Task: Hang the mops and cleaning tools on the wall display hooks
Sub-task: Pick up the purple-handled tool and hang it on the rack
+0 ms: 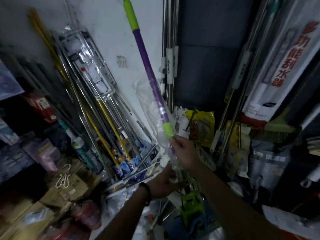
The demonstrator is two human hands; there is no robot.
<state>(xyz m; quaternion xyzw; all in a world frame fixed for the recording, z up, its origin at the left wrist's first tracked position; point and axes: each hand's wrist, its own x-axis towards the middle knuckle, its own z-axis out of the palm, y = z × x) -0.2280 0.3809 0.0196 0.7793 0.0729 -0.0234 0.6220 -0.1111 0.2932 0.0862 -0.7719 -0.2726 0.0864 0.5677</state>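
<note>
A mop with a purple pole (pixel 149 66) and lime-green grips leans up across the white wall (pixel 107 23), its lower part wrapped in clear plastic. My right hand (pixel 185 153) grips the pole just below the lower green collar (pixel 168 129). My left hand (pixel 162 183), a dark band on its wrist, holds the wrapped pole lower down, near the green mop base (pixel 190 203). No wall hook shows clearly in this blurred view.
Bagged mops with yellow and steel poles (pixel 103 118) lean against the wall on the left. Steel poles (pixel 170 49) stand in the corner. A boxed squeegee (pixel 280 66) and a green broom (pixel 280 127) lean at right. Cardboard boxes (pixel 60 191) crowd the lower left.
</note>
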